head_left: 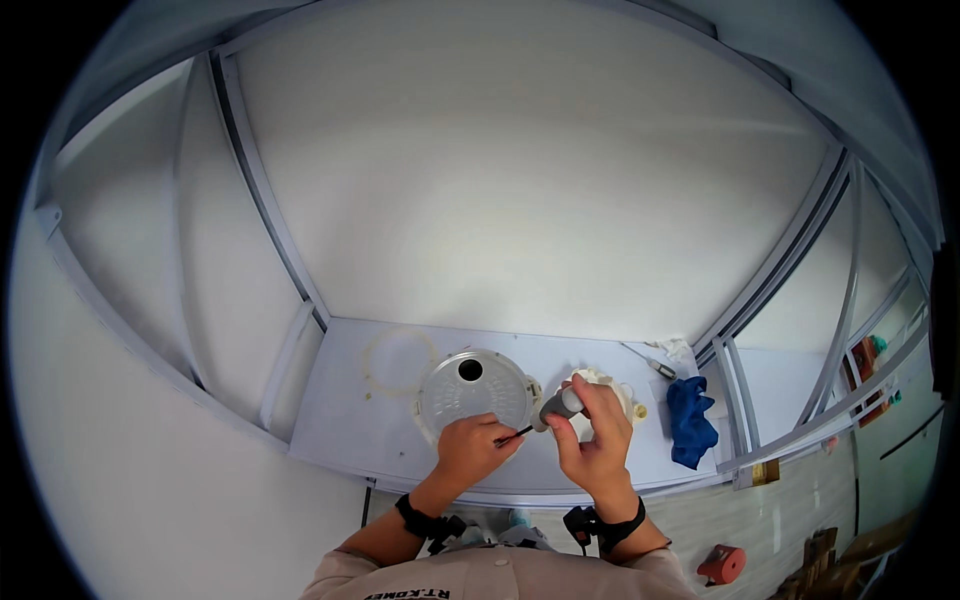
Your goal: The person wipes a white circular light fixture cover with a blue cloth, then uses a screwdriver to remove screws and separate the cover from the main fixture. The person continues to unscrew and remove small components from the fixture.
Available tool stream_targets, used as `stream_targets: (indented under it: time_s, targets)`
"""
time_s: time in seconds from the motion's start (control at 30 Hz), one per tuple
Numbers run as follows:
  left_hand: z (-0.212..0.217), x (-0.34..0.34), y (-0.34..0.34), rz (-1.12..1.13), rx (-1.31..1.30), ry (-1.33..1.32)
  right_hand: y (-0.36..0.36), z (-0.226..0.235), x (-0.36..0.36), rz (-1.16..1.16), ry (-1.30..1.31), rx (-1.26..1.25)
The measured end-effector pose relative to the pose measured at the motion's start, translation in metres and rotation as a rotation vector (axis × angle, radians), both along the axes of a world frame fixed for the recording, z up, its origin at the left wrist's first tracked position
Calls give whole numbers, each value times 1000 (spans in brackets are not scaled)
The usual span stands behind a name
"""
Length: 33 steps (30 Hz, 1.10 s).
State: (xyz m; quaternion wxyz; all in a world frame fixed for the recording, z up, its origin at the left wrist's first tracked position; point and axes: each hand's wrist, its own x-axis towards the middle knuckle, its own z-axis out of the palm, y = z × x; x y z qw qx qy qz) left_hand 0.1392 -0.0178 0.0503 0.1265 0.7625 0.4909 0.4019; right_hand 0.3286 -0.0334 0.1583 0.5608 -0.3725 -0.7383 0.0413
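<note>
My right hand (597, 440) is closed around a grey cylinder (562, 404) with a paler rounded end, held tilted above the table. My left hand (472, 450) is closed on a thin black rod (515, 437), pinched between thumb and fingers. The rod's far end meets or lies just beside the cylinder's lower end; I cannot tell whether they are joined. Beyond my left hand lies a round silver metal lid (450, 390) with a dark round hole. A white object (595, 377) sits under and behind my right hand, mostly hidden by it.
A blue cloth (690, 422) lies crumpled at the table's right side. Behind it are a screwdriver (660, 369) and crumpled white paper (675, 350). A small yellow round piece (640, 411) is right of my hand. Frame posts border the white table (350, 430). A red object (723, 565) stands on the floor.
</note>
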Motion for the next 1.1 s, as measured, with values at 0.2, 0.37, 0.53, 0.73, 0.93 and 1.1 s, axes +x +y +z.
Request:
stream_targets:
  time_s: [0.2,0.37,0.53,0.73,0.93,1.1]
  targets:
    - [-1,0,2,-4,27,-26,4,8,-1,122,-53,8]
    - [7,1,1,2,11,12,2,10,4,73,-67,-8]
    - [5,3,-2,13,-68,-23,8,8,8,142,23,-55]
    - [2,0,-1,24,-89,-12,11,23,7,225,-42,-47]
    - [5,1,0,12,-126,33,10,14,17,188,4,-108]
    - [3,1,-2,34,-101,43,6,16,12,292,149,-196]
